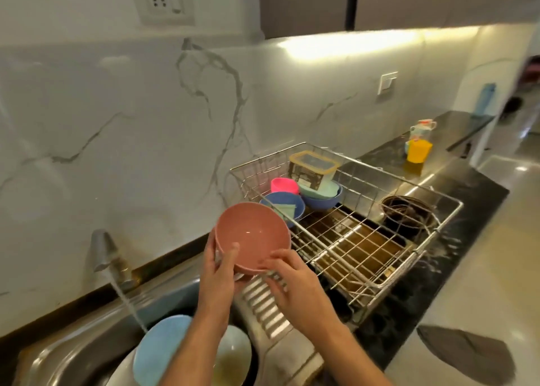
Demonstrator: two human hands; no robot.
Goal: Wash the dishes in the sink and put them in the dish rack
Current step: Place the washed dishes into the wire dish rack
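With both hands gripping the pink bowl (253, 233) at its near rim, left hand (217, 265) and right hand (292, 280), just short of the rack (365, 239) (tap running behind), tip it to drain, then rest it beside the blue bowl (285, 207).

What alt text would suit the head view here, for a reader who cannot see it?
Both hands, left hand and right hand, hold a pink bowl tilted above the sink's edge, beside a wire dish rack that already holds bowls and a lidded container. Water runs from the tap into the sink, where a blue plate waits.
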